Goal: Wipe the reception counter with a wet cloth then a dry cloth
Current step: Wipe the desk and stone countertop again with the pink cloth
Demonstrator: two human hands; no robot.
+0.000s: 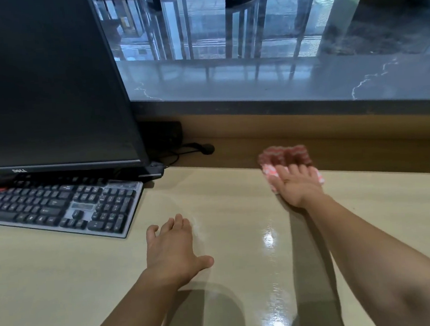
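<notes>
Cloth (286, 162) under right hand (298, 184); monitor (48, 86) reads "DELL".

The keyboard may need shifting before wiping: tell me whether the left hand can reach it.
Probably yes: the left hand is open just right of the keyboard, with only counter between them.

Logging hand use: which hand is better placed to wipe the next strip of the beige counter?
Right. The right hand presses flat on the pink-and-white patterned cloth at the back of the glossy beige counter. The left hand rests empty on the surface beside the black keyboard, apart from the cloth.
</notes>
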